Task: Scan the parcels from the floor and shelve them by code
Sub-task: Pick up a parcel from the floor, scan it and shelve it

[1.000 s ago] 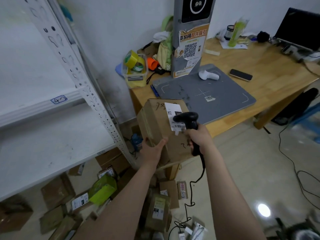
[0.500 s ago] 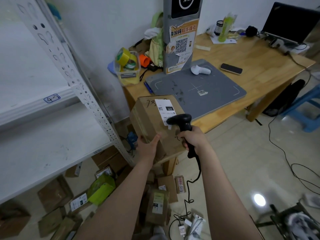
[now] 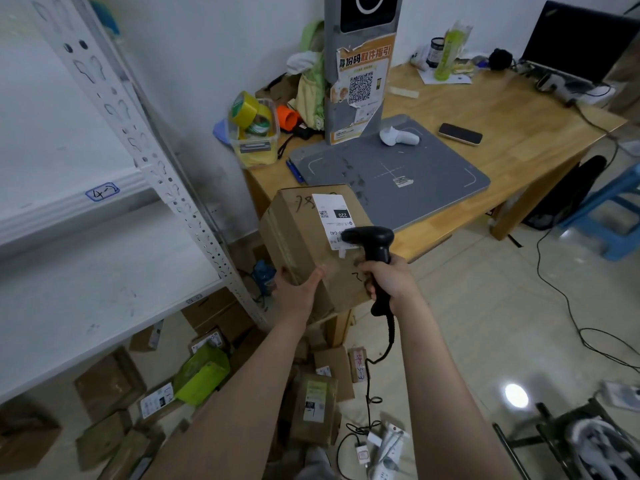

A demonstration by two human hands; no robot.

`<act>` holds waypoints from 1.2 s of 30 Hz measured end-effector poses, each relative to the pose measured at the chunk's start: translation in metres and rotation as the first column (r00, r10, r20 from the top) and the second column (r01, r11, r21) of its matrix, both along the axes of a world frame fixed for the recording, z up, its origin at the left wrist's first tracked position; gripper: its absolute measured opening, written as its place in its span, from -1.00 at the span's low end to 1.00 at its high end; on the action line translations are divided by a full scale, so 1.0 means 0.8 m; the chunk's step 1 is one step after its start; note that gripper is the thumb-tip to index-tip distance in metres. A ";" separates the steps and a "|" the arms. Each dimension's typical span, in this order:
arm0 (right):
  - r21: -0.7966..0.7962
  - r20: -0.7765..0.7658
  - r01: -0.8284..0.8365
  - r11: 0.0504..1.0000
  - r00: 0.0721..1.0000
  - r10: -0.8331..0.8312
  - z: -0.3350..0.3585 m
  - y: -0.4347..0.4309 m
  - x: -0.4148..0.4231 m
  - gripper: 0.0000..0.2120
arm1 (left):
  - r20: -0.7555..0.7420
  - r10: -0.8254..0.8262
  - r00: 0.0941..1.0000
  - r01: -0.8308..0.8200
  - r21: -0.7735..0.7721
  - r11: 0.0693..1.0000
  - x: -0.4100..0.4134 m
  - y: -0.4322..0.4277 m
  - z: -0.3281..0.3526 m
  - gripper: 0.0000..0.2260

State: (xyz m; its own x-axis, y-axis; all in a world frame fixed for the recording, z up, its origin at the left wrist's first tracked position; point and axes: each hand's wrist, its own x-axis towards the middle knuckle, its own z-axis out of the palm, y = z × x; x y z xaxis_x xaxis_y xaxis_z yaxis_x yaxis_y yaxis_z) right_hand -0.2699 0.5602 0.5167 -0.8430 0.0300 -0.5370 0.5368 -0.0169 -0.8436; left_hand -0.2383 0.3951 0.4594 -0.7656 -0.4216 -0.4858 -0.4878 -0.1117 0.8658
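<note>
A brown cardboard parcel (image 3: 304, 244) with a white shipping label (image 3: 332, 216) is held in the air in front of the desk corner. My left hand (image 3: 298, 289) grips its near lower edge, thumb up on the top face. My right hand (image 3: 391, 278) is closed around the handle of a black barcode scanner (image 3: 372, 239), whose head sits right over the lower end of the label. A coiled cable hangs from the scanner to the floor. A white metal shelf (image 3: 104, 271) with a tag reading 4-2 (image 3: 102, 192) stands to the left.
Several cardboard parcels (image 3: 315, 403) and a green package (image 3: 202, 374) lie on the floor under the shelf and below my arms. To the right a wooden desk (image 3: 502, 109) carries a grey scan pad, a phone, a tub of tape rolls and a laptop. Cables trail over the tiled floor.
The parcel and both hands sit slightly lower and more to the left in view than a second ago; the scanner stays over the label. The grips are unchanged.
</note>
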 end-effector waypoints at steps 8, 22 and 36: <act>0.024 0.062 -0.113 0.993 0.992 0.112 0.006 0.017 0.002 -0.78 | -0.071 -0.053 0.996 0.055 0.025 0.998 0.013 -0.001 -0.005 0.21; -0.019 -0.035 0.144 0.989 0.989 -0.145 -0.011 0.034 -0.009 -0.80 | -0.084 0.013 0.996 -0.012 0.017 1.000 0.018 -0.014 -0.005 0.07; 0.541 -0.047 -0.146 0.828 0.978 0.203 -0.096 -0.016 -0.140 -0.70 | -0.075 0.402 0.912 -0.390 0.140 0.910 0.013 -0.095 0.004 -0.16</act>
State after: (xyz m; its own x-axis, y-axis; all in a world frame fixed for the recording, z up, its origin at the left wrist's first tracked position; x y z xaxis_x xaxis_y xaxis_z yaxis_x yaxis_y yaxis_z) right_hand -0.3818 0.5474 0.4398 -0.9089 0.1344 -0.3948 0.4018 0.5356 -0.7427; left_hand -0.2282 0.3192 0.4629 -0.5946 -0.6439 -0.4815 -0.2940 -0.3832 0.8756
